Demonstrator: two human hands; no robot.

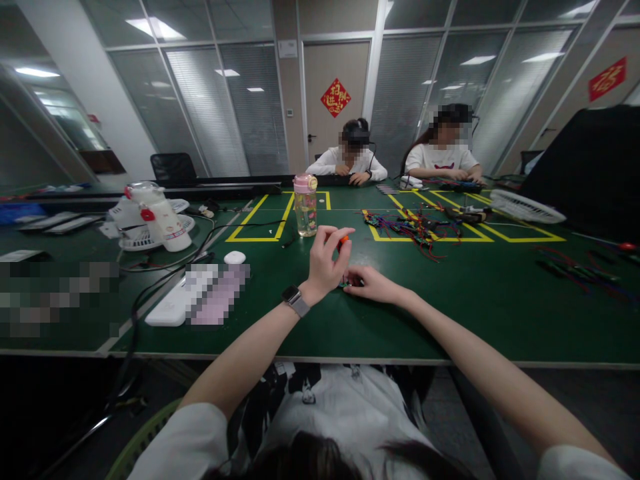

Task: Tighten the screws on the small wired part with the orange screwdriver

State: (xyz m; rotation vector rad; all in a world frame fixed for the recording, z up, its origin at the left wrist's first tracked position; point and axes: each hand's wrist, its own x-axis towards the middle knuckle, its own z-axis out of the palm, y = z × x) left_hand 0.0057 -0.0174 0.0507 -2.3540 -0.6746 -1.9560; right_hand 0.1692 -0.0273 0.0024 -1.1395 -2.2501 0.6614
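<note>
An office meeting room turned light assembly workshop is shown. Glass partition walls [200, 100] fitted with blinds, ceiling light panels [155, 28] and an office chair [173, 167] are seen around a long table [450, 320] covered in green matting and marked off with yellow tape bays [260, 223]. Bundles of coloured wires [410, 227] are spread across it, and a small wired part [346, 283] and an orange-tipped tool [343, 241] are in use at the near seat.

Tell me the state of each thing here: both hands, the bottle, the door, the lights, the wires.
Left hand: raised, pinching small orange piece.
Right hand: on green table, fingers gripping small dark part.
Bottle: upright, pink lid on.
Door: shut.
Ceiling lights: on.
Wire bundle: loose, spread on the table.
</note>
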